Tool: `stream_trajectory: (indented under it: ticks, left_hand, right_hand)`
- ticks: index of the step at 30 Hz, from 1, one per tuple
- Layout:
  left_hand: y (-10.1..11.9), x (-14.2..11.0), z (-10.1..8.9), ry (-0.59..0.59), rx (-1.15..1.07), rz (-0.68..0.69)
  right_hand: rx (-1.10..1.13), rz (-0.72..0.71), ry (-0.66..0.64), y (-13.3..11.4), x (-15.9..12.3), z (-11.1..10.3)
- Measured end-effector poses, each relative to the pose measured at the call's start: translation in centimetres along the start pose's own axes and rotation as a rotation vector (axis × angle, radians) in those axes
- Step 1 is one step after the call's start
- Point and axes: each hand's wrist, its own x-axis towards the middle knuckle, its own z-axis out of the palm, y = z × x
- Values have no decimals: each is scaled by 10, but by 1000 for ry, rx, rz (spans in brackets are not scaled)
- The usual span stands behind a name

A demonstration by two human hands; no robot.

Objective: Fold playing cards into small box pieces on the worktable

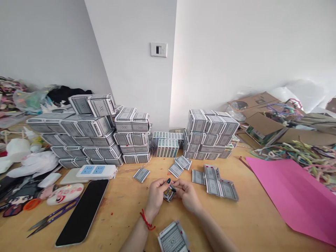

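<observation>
Between my two hands, a playing card (168, 193) with a dark and yellow picture is held above the table. My left hand (158, 194) is closed on its left side, with the thumb on top. The fingers of my right hand (187, 195) pinch its right edge; how far the card is bent cannot be made out. Loose cards (176, 169) lie face down just beyond my hands, and a single card (141, 174) lies to their left. On the right, a joined piece of folded cards (213, 180) rests on the table. Another folded card piece (173, 238) lies between my forearms.
Tall stacks of card-covered blocks (97, 126) stand at the back left, more blocks (210, 134) at the back right. Between them are green-and-white card boxes (167, 147). A phone (83, 213), scissors (54, 216) and power strip (96, 171) lie left, pink paper (291, 196) right.
</observation>
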Motion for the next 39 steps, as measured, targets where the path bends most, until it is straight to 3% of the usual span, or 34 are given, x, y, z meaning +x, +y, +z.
stream_trajectory:
  ticks: [4, 8, 13, 19, 23, 30, 36, 39]
  left_hand:
    - [2, 0, -4, -14, 145, 93]
    - [5, -5, -5, 29, 427, 330]
    - [8, -11, -1, 72, 618, 477]
    - [5, -13, 3, 130, 904, 626]
    - [2, -12, 1, 147, 974, 640]
    - [2, -13, 2, 168, 1013, 651]
    - [1, -14, 2, 182, 776, 458]
    - [2, -10, -1, 163, 570, 314]
  right_hand:
    - [-66, -32, 25, -1, 2, -3]
    - [-341, -160, 163, -4, 1, -7]
    - [-639, -264, 253, -9, -6, -5]
    - [-678, -242, 306, -6, -6, -5]
    - [-553, -189, 206, -7, -3, -6]
    - [-595, -206, 213, -11, -5, -6]
    - [-561, -143, 243, -8, -3, -7]
    - [-412, -72, 153, -10, -1, -11]
